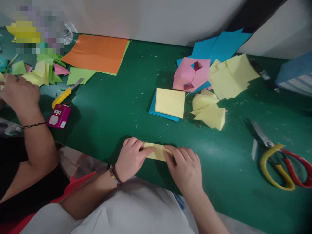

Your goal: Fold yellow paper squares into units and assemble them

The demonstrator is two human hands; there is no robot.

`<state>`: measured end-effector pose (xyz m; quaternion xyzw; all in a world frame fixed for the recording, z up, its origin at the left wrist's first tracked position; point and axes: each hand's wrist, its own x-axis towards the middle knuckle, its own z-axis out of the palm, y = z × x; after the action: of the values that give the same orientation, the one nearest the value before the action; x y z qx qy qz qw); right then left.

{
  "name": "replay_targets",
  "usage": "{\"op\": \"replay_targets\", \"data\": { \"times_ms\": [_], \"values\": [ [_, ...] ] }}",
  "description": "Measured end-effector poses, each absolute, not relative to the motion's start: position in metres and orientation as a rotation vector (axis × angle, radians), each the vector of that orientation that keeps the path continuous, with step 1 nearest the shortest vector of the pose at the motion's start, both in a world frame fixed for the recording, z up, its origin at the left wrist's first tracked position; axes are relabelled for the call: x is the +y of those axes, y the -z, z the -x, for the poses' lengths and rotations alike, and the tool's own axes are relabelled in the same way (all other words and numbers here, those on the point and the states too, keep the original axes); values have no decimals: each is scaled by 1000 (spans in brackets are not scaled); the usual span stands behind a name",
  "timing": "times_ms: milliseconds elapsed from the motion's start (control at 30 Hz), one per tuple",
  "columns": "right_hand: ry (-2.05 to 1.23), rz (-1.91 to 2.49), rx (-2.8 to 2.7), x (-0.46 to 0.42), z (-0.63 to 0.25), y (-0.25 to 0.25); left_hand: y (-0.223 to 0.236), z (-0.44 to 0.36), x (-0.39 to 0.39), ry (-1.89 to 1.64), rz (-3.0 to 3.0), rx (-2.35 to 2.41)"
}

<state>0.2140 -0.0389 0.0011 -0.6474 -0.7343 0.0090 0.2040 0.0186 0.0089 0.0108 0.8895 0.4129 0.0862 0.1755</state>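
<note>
Left hand (129, 159) and right hand (182, 167) grip a folded yellow paper strip (156, 152) by its ends, fingers pressing it against the green table (117, 113); scissors (275, 162) lie off right.

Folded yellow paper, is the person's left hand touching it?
Touching: the head view shows the left hand with its fingers resting on the left end of the folded yellow paper.
</note>
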Motion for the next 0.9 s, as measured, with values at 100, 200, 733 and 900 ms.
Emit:
{"op": "replay_targets", "data": {
  "times_ms": [100,200,733,900],
  "values": [
    [-54,1781,-2034,-38,-216,0,-12,-19,10,-194,-2499,1165],
    [-109,1746,-2007,-39,-217,1,-13,-18,12,-173,-2465,1147],
    [-124,1717,-1972,-41,-218,4,-12,-19,12,-195,-2422,1148],
    [-114,1727,-1966,-41,-218,5,-12,-19,13,-186,-2431,1154]
  ]
}}
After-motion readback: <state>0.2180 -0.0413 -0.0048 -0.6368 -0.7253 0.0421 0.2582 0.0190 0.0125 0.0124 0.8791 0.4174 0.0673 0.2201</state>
